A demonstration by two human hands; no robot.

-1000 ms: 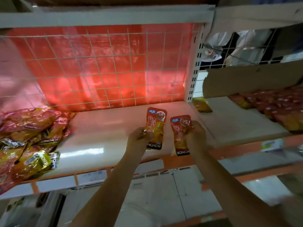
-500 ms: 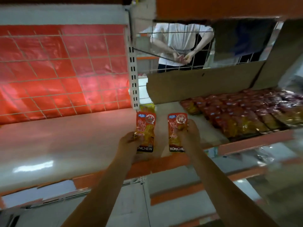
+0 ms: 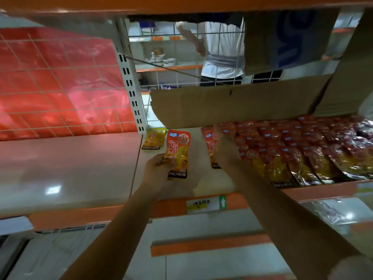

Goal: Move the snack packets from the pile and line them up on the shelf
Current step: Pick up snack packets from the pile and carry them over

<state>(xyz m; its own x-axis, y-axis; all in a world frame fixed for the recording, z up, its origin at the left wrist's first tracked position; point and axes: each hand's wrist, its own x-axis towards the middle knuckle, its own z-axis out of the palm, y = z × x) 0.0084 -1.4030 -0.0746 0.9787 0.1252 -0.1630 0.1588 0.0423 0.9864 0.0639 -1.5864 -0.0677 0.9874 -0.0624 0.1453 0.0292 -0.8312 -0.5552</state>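
A single wide-angle camera, worn on the person's head, is looking forward and slightly down into a store shelf from close range. Both forearms are reaching away from the lens from the bottom edge, with the left hand and right hand lying near the frame's middle. The shelf's orange front edge is crossing the lower half, and the underside of the shelf above is bordering the top. The view is passing through the wire back grid to a person in the next aisle. Straight lines are bowing toward the edges.

"KONCHEW" on held snack packet
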